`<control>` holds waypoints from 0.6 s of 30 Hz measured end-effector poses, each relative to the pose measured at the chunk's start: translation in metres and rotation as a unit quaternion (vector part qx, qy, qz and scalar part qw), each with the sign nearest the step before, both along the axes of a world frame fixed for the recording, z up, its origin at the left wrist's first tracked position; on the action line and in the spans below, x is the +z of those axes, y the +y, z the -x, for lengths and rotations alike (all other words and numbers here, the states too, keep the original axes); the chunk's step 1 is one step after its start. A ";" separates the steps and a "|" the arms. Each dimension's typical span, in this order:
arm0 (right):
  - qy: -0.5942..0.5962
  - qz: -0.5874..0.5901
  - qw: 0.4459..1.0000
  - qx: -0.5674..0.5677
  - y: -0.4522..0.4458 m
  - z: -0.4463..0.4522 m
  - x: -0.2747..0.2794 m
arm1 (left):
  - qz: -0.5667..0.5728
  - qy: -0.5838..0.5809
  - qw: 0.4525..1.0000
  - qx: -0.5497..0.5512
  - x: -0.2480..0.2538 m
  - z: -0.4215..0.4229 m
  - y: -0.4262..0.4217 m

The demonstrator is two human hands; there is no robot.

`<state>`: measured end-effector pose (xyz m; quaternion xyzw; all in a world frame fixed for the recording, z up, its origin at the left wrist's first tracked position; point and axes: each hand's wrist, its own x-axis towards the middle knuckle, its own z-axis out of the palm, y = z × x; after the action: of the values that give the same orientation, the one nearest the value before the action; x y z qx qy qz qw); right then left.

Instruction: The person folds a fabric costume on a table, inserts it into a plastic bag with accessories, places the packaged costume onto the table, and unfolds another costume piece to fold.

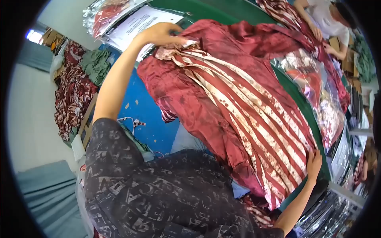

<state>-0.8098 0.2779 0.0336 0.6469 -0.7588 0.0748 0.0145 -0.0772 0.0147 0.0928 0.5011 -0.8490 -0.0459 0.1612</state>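
A dark red costume [214, 115] with a red-and-cream striped front panel and brown blotches lies spread in front of me. My left hand [164, 35] is at its ruffled neck end, with curled fingers and thumb closed on the cloth near a small white tag. At the striped panel's lower edge, my right hand [314, 164] grips the hem, its fingertips partly hidden by the fabric. Just beyond the left hand are printed white sheets [141, 25] in clear plastic.
Clear bags of folded garments [307, 79] lie on the green table [238, 10] at the right. Another person [327, 20] handles striped cloth at the upper right. Patterned garments [73, 93] are heaped at the left, above a blue floor [147, 115]. Stacked plastic packets [329, 218] fill the lower right.
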 end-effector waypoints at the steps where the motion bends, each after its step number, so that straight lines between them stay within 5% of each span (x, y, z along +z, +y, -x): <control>1: -0.030 0.005 1.000 0.005 -0.001 -0.003 0.004 | -0.056 -0.011 0.998 0.004 0.000 -0.008 0.010; 7: -0.100 -0.005 0.995 -0.025 0.002 -0.003 0.012 | -0.234 0.123 0.955 0.137 -0.038 -0.023 -0.007; 10: -0.089 -0.008 0.996 0.010 0.004 -0.005 0.016 | -0.017 0.252 0.940 0.229 -0.033 -0.007 -0.022; 14: 0.021 -0.008 0.999 0.039 0.004 -0.013 0.033 | 0.219 0.160 0.950 0.157 0.004 0.007 -0.051; 18: -0.008 0.046 0.999 0.024 -0.017 -0.009 0.027 | 0.214 0.024 0.960 0.181 0.012 -0.017 -0.096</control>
<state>-0.8006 0.2609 0.0603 0.6631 -0.7387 0.1154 0.0364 -0.0600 -0.0817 0.1049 0.5987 -0.7300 0.1550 0.2909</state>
